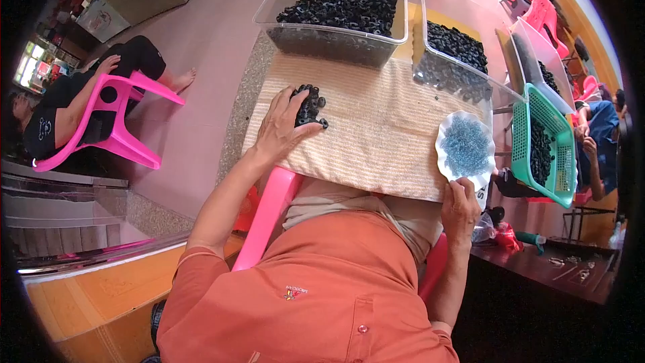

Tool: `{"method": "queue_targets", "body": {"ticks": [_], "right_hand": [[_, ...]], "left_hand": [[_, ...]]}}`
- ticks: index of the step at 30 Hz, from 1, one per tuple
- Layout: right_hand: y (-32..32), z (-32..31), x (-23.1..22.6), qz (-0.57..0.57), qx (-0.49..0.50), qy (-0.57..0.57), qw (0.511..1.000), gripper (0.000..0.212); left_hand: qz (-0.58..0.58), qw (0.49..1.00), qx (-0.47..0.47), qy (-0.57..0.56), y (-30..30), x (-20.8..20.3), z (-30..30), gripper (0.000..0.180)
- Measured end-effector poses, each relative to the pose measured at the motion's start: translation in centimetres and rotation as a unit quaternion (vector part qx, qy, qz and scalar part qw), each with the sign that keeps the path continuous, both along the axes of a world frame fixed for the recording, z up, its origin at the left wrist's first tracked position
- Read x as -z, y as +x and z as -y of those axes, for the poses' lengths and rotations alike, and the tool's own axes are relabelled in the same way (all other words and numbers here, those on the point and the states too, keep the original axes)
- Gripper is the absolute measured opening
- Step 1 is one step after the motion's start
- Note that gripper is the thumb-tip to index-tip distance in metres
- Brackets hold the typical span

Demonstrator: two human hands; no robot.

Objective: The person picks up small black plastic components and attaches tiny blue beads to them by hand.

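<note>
On the striped cloth, my left hand (pixel 277 124) curves along the near-left side of a small heap of black ring-like parts (pixel 309 104), its thumb and forefinger spread apart against it. A white scalloped plate (pixel 441 141) lies at the right edge of the cloth, full of tiny clear-blue pieces (pixel 465 144) too small to name. My right hand (pixel 461 207) is at the plate's near rim with bent fingers closed on it; the fingertips are partly hidden.
At the back stand a clear bin (pixel 269 23) of black parts and a second clear bin (pixel 422 33) beside it. Farther right are another bin (pixel 537 44) and a green basket (pixel 570 161). A person (pixel 67 101) sits left on a pink chair (pixel 111 117); another person (pixel 596 138) works right.
</note>
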State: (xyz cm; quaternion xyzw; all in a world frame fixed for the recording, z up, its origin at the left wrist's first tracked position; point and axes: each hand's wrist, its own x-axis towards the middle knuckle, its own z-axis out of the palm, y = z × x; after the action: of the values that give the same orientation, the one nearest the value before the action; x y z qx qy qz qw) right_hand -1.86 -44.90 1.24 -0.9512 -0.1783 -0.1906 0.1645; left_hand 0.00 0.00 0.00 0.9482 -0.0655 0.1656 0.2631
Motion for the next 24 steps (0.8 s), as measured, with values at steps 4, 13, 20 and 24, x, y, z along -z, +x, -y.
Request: {"method": "queue_targets", "body": {"ticks": [4,13,20,24], "right_hand": [[0.0,-0.1,-0.1,0.008,0.001,0.002,1.000,0.009],[0.1,-0.1,-0.1,0.017,0.001,0.009,1.000,0.008],[0.4,-0.7,-1.5,0.073,-0.020,0.082,0.994,0.016],[3.2,-4.6,-7.1,0.031,-0.068,0.209,0.975,0.025]], "left_hand": [[-0.005,1.000,-0.017,-0.004,0.7,0.0,0.2,0.079],[0.004,1.000,-0.012,0.000,2.0,0.2,0.6,0.076],[0.057,0.998,-0.033,-0.017,2.1,-0.3,1.1,0.067],[0.126,0.991,-0.034,0.003,2.2,-0.8,3.1,0.061]]}}
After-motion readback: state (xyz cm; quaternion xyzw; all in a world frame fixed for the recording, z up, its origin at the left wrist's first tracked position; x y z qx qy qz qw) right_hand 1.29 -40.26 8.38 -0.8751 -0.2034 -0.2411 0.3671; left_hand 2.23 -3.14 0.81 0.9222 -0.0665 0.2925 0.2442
